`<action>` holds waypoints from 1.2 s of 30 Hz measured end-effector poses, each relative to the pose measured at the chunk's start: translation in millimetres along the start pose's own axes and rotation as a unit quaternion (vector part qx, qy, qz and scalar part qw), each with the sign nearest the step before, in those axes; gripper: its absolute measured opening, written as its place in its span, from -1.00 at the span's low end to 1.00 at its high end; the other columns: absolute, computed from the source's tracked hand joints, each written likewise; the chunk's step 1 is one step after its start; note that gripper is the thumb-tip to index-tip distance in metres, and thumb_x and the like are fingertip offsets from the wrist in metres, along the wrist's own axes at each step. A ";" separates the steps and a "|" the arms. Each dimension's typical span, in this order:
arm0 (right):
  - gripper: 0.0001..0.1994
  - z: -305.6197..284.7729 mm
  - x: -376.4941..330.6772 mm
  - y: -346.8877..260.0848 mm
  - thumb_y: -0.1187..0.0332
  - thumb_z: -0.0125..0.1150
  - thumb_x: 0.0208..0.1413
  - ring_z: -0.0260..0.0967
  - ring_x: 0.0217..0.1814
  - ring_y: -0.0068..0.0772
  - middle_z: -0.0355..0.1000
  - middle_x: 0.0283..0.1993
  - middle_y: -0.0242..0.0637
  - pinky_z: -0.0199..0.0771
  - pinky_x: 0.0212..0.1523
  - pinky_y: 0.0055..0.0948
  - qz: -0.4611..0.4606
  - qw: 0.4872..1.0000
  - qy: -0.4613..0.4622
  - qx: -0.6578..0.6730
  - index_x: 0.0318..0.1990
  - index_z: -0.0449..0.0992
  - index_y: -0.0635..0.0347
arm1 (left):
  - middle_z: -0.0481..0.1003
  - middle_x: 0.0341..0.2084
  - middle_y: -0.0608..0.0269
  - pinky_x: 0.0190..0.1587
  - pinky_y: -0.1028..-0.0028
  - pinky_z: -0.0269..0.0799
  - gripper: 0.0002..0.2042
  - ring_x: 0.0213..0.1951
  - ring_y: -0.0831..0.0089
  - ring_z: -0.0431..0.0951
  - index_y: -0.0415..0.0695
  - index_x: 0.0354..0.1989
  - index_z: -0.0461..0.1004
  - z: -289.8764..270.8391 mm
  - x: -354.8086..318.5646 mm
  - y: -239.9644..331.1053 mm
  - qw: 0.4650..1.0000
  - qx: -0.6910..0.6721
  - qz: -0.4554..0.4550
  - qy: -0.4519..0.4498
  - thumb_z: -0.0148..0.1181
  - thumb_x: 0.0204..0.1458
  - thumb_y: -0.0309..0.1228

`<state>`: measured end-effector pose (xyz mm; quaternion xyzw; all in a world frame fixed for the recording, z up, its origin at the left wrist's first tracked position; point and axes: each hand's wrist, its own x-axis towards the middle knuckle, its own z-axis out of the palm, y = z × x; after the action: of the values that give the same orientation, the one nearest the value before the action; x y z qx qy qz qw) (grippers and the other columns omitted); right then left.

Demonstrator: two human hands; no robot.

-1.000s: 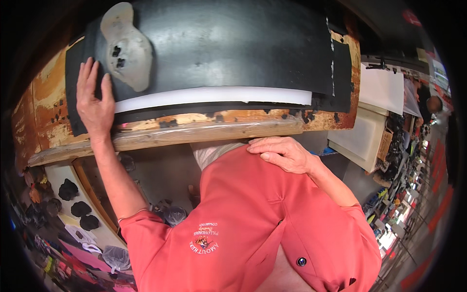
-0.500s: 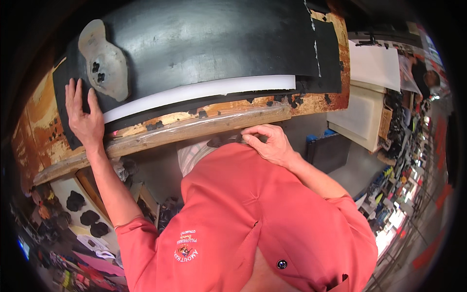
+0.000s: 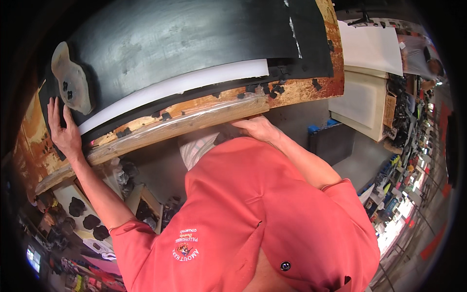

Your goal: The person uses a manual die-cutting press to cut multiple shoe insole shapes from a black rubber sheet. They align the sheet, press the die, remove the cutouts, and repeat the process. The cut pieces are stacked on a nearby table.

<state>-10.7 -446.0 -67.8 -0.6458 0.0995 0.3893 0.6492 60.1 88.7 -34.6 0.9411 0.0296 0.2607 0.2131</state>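
My left hand (image 3: pixel 65 130) lies open with fingers stretched out, at the left edge of a wide black sheet (image 3: pixel 170 41) on the bench. Just above its fingertips rests a greyish, sole-shaped plate (image 3: pixel 73 80) with small dark clover-like cut-outs. A white strip (image 3: pixel 180 87) runs along the near side of the black sheet. My right hand (image 3: pixel 260 129) is at the right part of the plastic-wrapped wooden bar (image 3: pixel 180 127) on the bench's front. Its fingertips are hidden by the bar, so I cannot tell what they hold.
The worn wooden bench top (image 3: pixel 311 90) carries several black scraps. To the right stand a pale cabinet (image 3: pixel 357 100) with a white sheet (image 3: pixel 372 48) above it, and a dark panel (image 3: pixel 333 143) with blue corners. Black pieces (image 3: pixel 76 207) lie at lower left. Another person (image 3: pixel 430 63) is far right.
The view has shifted, so the bench sits further left and higher. My right hand has moved from my waist up to the bar, its fingertips now out of sight. The left hand stays by the plate.
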 end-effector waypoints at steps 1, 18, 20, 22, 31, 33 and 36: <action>-0.66 -9.9 -5.6 3.4 0.27 0.27 0.39 0.43 -0.07 -0.65 0.58 -0.01 -0.36 0.50 -0.14 -0.46 -0.016 0.999 0.003 -0.028 0.17 0.59 0.31 | 0.48 0.36 0.07 0.45 0.28 0.28 -0.64 0.45 0.20 0.39 -0.16 0.30 0.57 -0.2 0.2 -2.2 1.000 0.004 -0.006 -0.006 0.24 0.35 -0.45; -0.72 -41.0 -33.8 -13.3 0.23 0.28 0.23 0.50 -0.34 -0.43 0.53 -0.50 -0.27 0.47 -0.20 -0.37 0.052 0.991 -0.039 -0.115 -0.35 0.65 0.32 | 0.42 0.41 0.05 0.47 0.27 0.24 -0.60 0.45 0.18 0.38 -0.15 0.34 0.53 -5.4 4.3 -7.6 0.999 0.036 0.021 -0.034 0.20 0.33 -0.51; -0.73 -8.4 -28.7 -22.5 0.25 0.30 0.30 0.53 -0.33 -0.12 0.57 -0.40 -0.12 0.52 -0.19 -0.22 -0.142 0.940 0.029 -0.310 -0.19 0.64 0.34 | 0.41 0.42 0.03 0.49 0.26 0.20 -0.59 0.47 0.14 0.35 -0.14 0.35 0.52 -4.4 3.0 -0.1 0.999 0.024 0.024 -0.032 0.18 0.32 -0.53; -0.69 7.2 -35.9 -47.9 0.23 0.31 0.31 0.55 -0.25 0.15 0.58 -0.31 0.02 0.56 -0.12 -0.12 -0.219 0.895 0.011 -0.389 -0.08 0.63 0.37 | 0.37 0.45 0.02 0.51 0.23 0.16 -0.57 0.49 0.09 0.30 -0.13 0.37 0.50 -4.0 0.9 8.6 0.998 0.050 0.016 -0.027 0.18 0.32 -0.51; -0.70 123.0 7.5 -172.5 0.52 0.44 0.09 0.59 -0.11 -0.02 0.60 -0.09 -0.01 0.60 -0.10 -0.24 -0.414 0.856 -0.005 -0.310 -0.01 0.62 0.35 | 0.32 0.42 -0.30 0.50 -0.01 0.18 -0.51 0.47 -0.23 0.27 -0.23 0.32 0.49 -1.6 0.7 31.8 0.995 0.101 -0.006 -0.009 0.30 0.25 -0.32; -0.58 159.9 54.4 -189.5 0.47 0.48 0.07 0.59 -0.01 0.04 0.57 0.04 0.07 0.60 0.00 -0.21 -0.448 0.828 0.074 -0.328 0.09 0.57 0.41 | 0.29 0.43 -0.35 0.50 -0.09 0.15 -0.50 0.48 -0.28 0.25 -0.29 0.33 0.45 -3.0 1.5 34.9 0.996 0.090 -0.012 -0.014 0.27 0.26 -0.31; -0.31 214.1 122.1 -205.1 0.30 0.59 0.00 0.42 0.31 0.23 0.39 0.31 0.25 0.48 0.30 -0.07 -0.486 0.783 0.115 -0.370 0.27 0.46 0.44 | 0.25 0.45 -0.36 0.50 -0.11 0.13 -0.47 0.49 -0.30 0.21 -0.34 0.36 0.40 -5.1 1.9 38.4 0.996 0.085 -0.016 -0.025 0.24 0.28 -0.32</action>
<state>122.0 -175.8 42.3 -0.8392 -0.3057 -0.0481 0.4471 57.0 56.2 -13.8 0.9616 0.0614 0.2297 0.1369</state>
